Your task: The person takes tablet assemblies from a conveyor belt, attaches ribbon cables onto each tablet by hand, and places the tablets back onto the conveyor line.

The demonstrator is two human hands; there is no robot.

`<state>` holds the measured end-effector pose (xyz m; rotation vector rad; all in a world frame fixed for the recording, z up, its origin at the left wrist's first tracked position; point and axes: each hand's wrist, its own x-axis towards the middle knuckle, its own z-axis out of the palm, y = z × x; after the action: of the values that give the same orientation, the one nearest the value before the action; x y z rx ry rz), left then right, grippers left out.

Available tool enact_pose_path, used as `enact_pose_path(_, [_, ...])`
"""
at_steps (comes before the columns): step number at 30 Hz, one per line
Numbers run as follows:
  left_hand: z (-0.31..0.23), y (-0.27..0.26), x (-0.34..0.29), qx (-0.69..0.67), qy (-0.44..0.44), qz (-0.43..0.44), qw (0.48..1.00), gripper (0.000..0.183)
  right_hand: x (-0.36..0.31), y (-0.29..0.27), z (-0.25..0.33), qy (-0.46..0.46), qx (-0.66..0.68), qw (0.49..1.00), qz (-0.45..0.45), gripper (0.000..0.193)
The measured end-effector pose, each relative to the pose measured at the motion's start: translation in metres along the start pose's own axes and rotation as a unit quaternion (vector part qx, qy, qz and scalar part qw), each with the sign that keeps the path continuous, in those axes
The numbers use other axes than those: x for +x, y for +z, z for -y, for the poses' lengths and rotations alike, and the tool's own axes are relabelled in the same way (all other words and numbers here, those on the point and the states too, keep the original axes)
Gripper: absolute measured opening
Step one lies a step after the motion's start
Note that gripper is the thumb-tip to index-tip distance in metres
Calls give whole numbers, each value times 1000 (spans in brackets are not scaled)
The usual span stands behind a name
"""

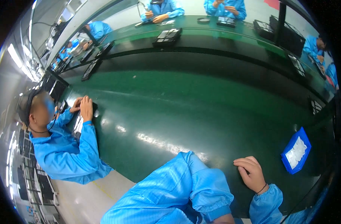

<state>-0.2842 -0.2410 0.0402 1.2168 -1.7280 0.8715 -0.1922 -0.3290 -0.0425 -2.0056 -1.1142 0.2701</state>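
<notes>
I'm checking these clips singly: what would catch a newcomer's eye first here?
Probably the wearer's large blue sleeve, bent across the lower middle. Next, the blue bin of white pieces on the green table's right side, with the wearer's right hand to its left. A blue-clad co-worker sits at far left.

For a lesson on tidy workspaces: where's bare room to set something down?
Widest: the green tabletop between the co-worker's hands and the blue bin. Smaller: between that bin and the right hand. Crowded: around those co-worker's hands, and under the wearer's left sleeve.
</notes>
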Motion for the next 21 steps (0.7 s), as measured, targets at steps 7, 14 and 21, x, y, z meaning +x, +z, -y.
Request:
enact_pose_path(7, [-10,12,4,-61,37,-5,997,41,1,1,-15,2,0,1000,-14,18])
enact_pose_path(14, [6,13,-64,-146,-130,37,980,12,-8,8,-25,-54,27,997,-37,20])
enact_pose_path(21, [30,8,-131,-199,-278,219,914,9,-19,15,-37,-78,29,995,-54,21])
